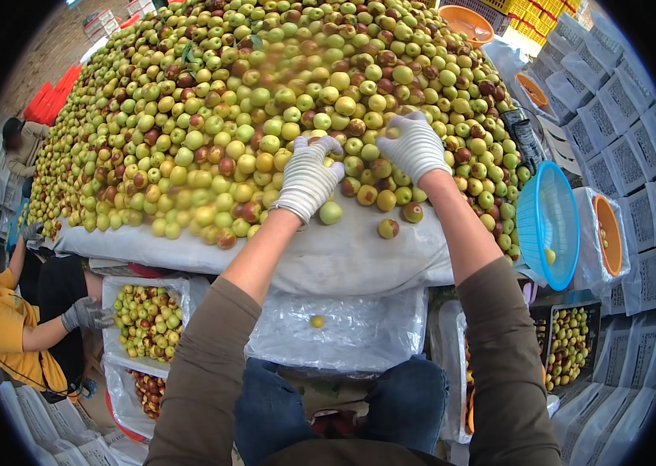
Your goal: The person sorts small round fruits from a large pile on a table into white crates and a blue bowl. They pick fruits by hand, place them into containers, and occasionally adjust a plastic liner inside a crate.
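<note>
A large heap of green and reddish-brown jujube fruits (pixel 206 116) lies on a pale cloth (pixel 357 250). My left hand (pixel 311 175), in a white striped glove, is at the heap's near edge with its fingers spread; a green fruit (pixel 330 212) lies beside its wrist. My right hand (pixel 415 145), gloved alike, reaches onto the heap to the right, fingers bent over fruits; its fingertips touch or nearly touch a yellowish one, and whether it grips it cannot be told. Below the cloth's edge, a crate lined with clear plastic (pixel 363 332) has one yellowish fruit (pixel 317 321) in it.
Lined crates of fruit (pixel 147 364) stand at left, near a co-worker in yellow (pixel 13 332) with gloved hands. Another person (pixel 24 145) sits farther back. At right are a blue plastic basket (pixel 561 227), an orange basin (pixel 607 233), a dark crate of fruit (pixel 543 349) and stacked lined crates (pixel 625 140).
</note>
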Motion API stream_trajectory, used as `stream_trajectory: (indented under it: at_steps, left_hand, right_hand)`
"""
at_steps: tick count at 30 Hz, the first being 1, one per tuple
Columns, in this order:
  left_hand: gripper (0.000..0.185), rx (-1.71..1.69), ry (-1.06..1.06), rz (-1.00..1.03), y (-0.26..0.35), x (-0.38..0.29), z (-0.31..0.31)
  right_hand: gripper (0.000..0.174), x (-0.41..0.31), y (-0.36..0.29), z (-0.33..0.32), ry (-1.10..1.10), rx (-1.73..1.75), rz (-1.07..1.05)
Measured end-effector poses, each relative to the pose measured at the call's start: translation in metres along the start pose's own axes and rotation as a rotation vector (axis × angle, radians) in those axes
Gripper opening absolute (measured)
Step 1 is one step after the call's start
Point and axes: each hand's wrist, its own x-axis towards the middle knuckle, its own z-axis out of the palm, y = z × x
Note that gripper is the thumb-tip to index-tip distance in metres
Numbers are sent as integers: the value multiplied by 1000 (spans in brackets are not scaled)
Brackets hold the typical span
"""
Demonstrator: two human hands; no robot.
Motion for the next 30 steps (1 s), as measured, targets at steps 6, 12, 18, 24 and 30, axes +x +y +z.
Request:
stream_trajectory:
  at_steps: [6,12,18,24,30]
  left_hand:
    - [27,322,-121,165,37,30,24]
    - [47,321,-102,-23,46,57,70]
    - [34,476,-157,60,37,57,62]
    - [53,21,-1,51,18,8,7]
    - [54,-885,8,-262,-74,-157,-93]
  right_hand:
    - [50,-37,34,7,76,582,197]
    - [41,-73,58,12,43,805,286]
    - [36,-82,48,15,-12,1076,352]
    - [35,-114,11,8,-311,1622,508]
    - [44,-151,-97,77,-1113,1926,635]
